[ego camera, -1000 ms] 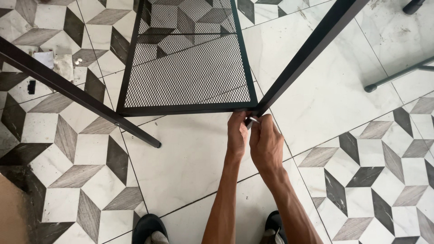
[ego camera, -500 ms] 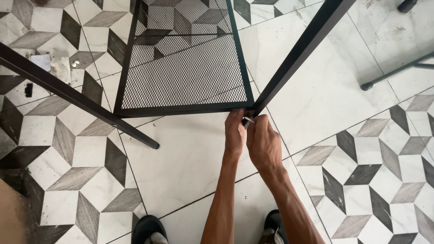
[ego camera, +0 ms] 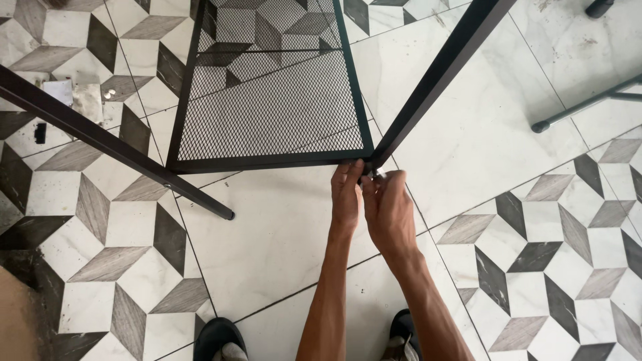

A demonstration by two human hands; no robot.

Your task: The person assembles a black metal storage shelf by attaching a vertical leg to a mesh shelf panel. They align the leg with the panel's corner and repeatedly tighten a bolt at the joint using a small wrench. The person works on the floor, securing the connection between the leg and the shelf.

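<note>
A black metal mesh shelf panel [ego camera: 267, 113] hangs between two black square-tube legs, one slanting to the upper right [ego camera: 435, 73], the other running from the left edge [ego camera: 100, 137] down to a capped foot. My left hand [ego camera: 348, 197] pinches the shelf's near right corner where it meets the right leg. My right hand [ego camera: 388, 210] sits right beside it, fingers closed on a small silver tool [ego camera: 376, 174] pressed at that joint. Both forearms reach up from the bottom of the view.
The floor has white marble tiles and grey-black cube-pattern tiles. My two dark shoes [ego camera: 221, 341] show at the bottom edge. A grey tube leg with a black foot [ego camera: 582, 107] lies at the right. Small screws and a paper scrap [ego camera: 87, 93] rest at upper left.
The silver tool's visible end has shortened and turned in my right hand's fingers at the corner joint. Both hands shifted slightly up and left; the frame stays put.
</note>
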